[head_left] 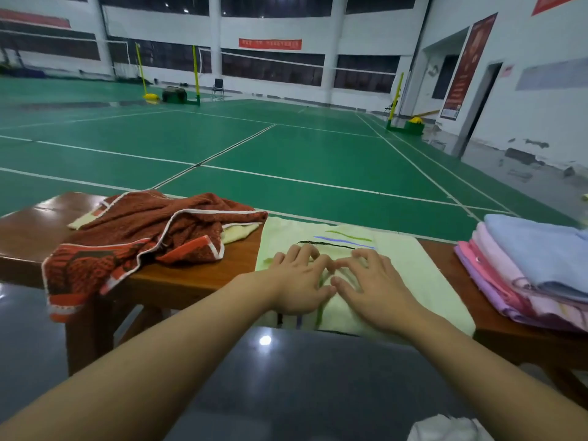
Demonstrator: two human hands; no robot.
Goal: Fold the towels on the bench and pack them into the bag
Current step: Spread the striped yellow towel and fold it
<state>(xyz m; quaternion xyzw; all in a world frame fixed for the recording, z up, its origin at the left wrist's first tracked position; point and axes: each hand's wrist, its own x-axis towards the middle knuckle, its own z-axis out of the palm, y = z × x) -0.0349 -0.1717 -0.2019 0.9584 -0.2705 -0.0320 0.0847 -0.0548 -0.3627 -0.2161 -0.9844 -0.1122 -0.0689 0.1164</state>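
Observation:
A pale green towel [413, 268] with thin black, blue and green stripes lies spread across the wooden bench [191, 281]. My left hand [299, 281] and my right hand [372, 284] rest side by side on its middle, palms down, fingers bent at the tips and touching the cloth. A crumpled red patterned towel [143, 240] lies on the bench to the left, one corner hanging over the front edge, with a cream towel [238, 232] partly under it. At the right sits a stack of folded towels [534, 275], blue on top, pink and purple below. No bag is recognisable.
Behind the bench stretches a green badminton court [286, 148] with white lines and yellow net posts [195, 74]. The floor in front of the bench is dark and glossy. A white object [445, 428] shows at the bottom edge.

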